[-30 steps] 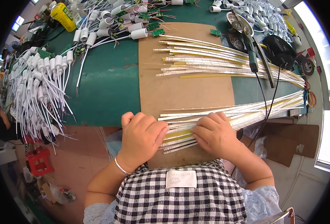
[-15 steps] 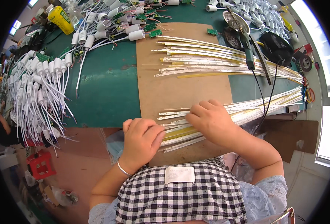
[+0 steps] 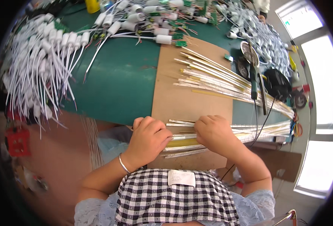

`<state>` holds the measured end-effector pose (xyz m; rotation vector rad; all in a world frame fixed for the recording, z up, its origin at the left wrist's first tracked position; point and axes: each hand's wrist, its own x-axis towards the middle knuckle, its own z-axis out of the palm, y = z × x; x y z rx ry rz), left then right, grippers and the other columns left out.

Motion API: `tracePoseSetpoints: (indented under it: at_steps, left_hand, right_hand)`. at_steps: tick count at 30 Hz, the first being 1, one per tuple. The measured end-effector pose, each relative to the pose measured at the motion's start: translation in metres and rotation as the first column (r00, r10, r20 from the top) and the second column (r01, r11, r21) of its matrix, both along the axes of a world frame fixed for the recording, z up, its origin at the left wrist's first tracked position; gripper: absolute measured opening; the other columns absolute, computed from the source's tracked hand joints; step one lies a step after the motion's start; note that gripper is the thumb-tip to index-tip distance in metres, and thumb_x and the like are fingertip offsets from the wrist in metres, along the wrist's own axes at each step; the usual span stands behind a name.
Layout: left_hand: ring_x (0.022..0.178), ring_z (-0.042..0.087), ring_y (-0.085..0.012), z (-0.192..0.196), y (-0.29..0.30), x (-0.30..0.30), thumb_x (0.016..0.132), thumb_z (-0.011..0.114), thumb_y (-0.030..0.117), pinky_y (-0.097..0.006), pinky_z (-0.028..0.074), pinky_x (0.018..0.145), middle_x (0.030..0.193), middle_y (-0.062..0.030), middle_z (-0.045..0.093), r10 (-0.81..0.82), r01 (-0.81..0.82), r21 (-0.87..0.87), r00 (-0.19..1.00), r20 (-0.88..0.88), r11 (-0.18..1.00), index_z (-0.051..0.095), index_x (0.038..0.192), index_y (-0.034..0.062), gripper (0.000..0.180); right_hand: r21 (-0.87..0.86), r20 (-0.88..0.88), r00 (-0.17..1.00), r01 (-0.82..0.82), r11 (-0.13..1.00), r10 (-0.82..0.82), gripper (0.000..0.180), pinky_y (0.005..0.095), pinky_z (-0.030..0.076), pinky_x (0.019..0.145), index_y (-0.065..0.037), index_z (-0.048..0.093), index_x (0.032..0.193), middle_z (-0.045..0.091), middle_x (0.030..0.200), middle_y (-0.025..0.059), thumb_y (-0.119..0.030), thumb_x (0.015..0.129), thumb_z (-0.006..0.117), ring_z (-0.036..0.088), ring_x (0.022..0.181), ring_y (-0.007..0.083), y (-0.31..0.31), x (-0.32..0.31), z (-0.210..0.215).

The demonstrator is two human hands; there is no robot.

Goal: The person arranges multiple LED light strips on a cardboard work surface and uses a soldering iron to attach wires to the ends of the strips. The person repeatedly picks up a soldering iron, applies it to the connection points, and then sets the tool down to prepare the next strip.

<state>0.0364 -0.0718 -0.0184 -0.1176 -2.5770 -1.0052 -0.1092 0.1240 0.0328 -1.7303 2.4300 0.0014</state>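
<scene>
My left hand and my right hand lie side by side on a bundle of thin white and yellow strips at the near edge of a brown board. The fingers of both hands are curled down over the strip ends, and the left hand pinches a yellow strip. The bundle runs out to the right past the board's edge. A second, fanned-out pile of the same strips lies further back on the board, apart from both hands. A bracelet sits on my left wrist.
The board rests on a green table. Many white cables with cylindrical ends hang over the table's left side. Small green circuit boards and more cable ends litter the back. A black tool with a cord and a black round object lie at right.
The view has shifted, so the table looks turned. My right hand has drawn back from the strips further out and now sits close beside the left hand over the bundle's near ends.
</scene>
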Motion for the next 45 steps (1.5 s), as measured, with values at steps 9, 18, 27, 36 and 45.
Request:
tracePoseSetpoints:
  at_steps: [9,18,27,36,45]
  left_hand:
    - [0.085,0.051,-0.0201,-0.004,0.001,0.0,0.071,0.078,0.013,-0.037,0.034,0.081,0.083,0.0033,0.056,0.038,-0.037,0.011,0.999,-0.023,0.999,0.07,0.08,0.0156,0.013]
    - [0.084,0.051,-0.0206,-0.003,0.0,-0.001,0.07,0.078,0.013,-0.037,0.034,0.08,0.083,0.0029,0.058,0.043,-0.043,-0.022,0.999,-0.003,0.999,0.07,0.08,0.0159,0.013]
    - [0.084,0.051,-0.0206,-0.002,0.0,-0.001,0.069,0.079,0.013,-0.038,0.035,0.081,0.082,0.0033,0.058,0.031,-0.031,-0.005,1.0,-0.003,1.0,0.07,0.078,0.0165,0.013]
    - [0.079,0.052,-0.0215,-0.001,-0.004,-0.005,0.071,0.079,0.013,-0.037,0.036,0.077,0.082,0.0011,0.058,0.003,-0.003,-0.002,1.0,0.005,1.0,0.069,0.078,0.0141,0.012]
    - [0.084,0.057,-0.0279,0.02,-0.018,-0.036,0.08,0.072,0.012,-0.039,0.042,0.078,0.092,-0.0072,0.061,0.058,-0.058,-0.115,0.998,-0.003,0.992,0.068,0.095,0.0073,0.017]
  right_hand:
    - [-0.146,0.053,0.999,-0.004,0.989,0.012,0.01,0.0352,0.045,0.076,-0.01,0.063,0.089,0.062,0.085,0.0026,-0.013,0.08,0.062,0.06,0.084,0.0226,0.013,-0.001,-0.002]
    - [-0.116,0.008,0.998,0.062,0.991,-0.062,0.011,0.0366,0.044,0.077,-0.011,0.063,0.087,0.059,0.083,0.002,-0.01,0.076,0.067,0.058,0.084,0.0228,0.017,0.004,-0.009]
    - [-0.23,-0.083,0.996,0.01,0.973,-0.03,0.011,0.0323,0.05,0.065,-0.009,0.057,0.083,0.054,0.083,0.0035,-0.012,0.073,0.062,0.058,0.081,0.0199,0.003,0.012,-0.009]
    - [-0.322,0.189,0.982,0.067,0.944,-0.005,0.019,0.0367,0.052,0.07,-0.007,0.062,0.092,0.058,0.088,0.0051,-0.009,0.074,0.064,0.06,0.086,0.0244,0.014,0.014,-0.012]
    - [-0.366,0.126,0.934,0.357,0.859,-0.334,0.015,0.0414,0.049,0.079,-0.009,0.067,0.091,0.063,0.09,0.0071,-0.01,0.077,0.071,0.06,0.089,0.0291,0.049,-0.01,-0.019]
